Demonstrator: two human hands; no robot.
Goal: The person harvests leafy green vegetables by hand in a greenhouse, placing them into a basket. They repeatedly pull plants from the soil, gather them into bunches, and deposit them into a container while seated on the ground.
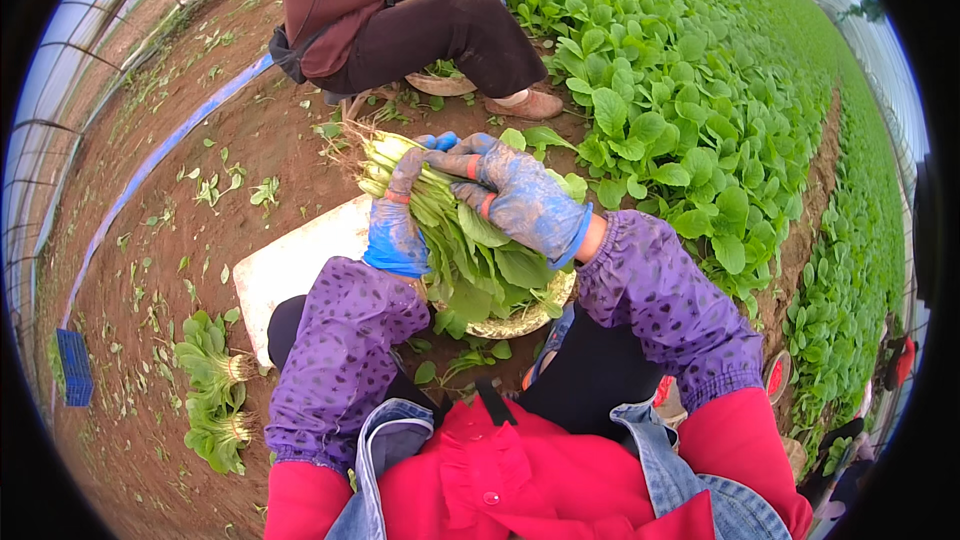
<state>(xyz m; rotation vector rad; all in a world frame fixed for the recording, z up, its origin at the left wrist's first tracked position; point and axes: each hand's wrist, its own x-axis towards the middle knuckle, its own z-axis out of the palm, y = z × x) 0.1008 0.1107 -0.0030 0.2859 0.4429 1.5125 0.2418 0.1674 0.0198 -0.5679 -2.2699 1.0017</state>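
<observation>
Both my hands, in muddy blue gloves with orange-red bands on some fingers, are around a bunch of leafy greens [457, 232] with pale stems. My left hand [401, 217] grips the bunch near its root end, which points up and to the left. From the right, my right hand [510, 191] curls over the stems and upper leaves; its fingertips are partly hidden. The leaves hang over a round basin [517, 324] holding more greens. A white board [300, 262] lies beside it on the left. Two tied bunches [214, 367] rest on the soil further left.
A co-worker [420, 30] sits just ahead beside another basin [441, 84]. Dense leafy plants [675, 105] grow on the right. A blue strip [172, 154] crosses the soil on the left, near a blue crate [75, 367]. Loose leaves are scattered about.
</observation>
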